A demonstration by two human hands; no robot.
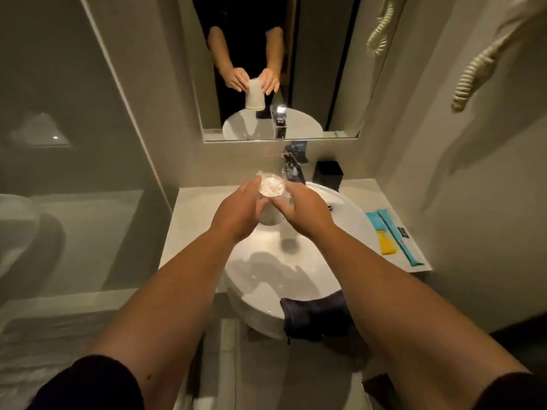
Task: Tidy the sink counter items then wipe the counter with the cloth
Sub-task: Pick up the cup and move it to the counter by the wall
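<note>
1. A cup [271,199] wrapped in clear plastic is held in the air over the sink [296,261], just in front of the tap [293,167].
2. The left hand [236,211] curls around the cup's left side, fingers partly closed against its wall.
3. The right hand [302,208] closes on the right side, its fingertips [278,204] pressing the cup near the top.
4. The cup's long axis tilts away from the person. The end under crinkled plastic points up and toward the mirror [278,69]; the other end points down toward the basin.
5. In the mirror's reflection the cup looks white, with its wider end lowest.
6. The sink is a white oval bowl set in a pale counter [195,220], and its front bulges past the counter's edge.
7. A dark cloth [313,318] hangs over the sink's front rim, to the right.
8. On the counter right of the sink lie two long blue packets [396,235] and a yellow packet [386,242], close together.
9. A black box [328,176] stands at the back of the counter, just right of the tap.
10. The walls are pale, and a coiled cord [473,72] hangs on the right wall.
</note>
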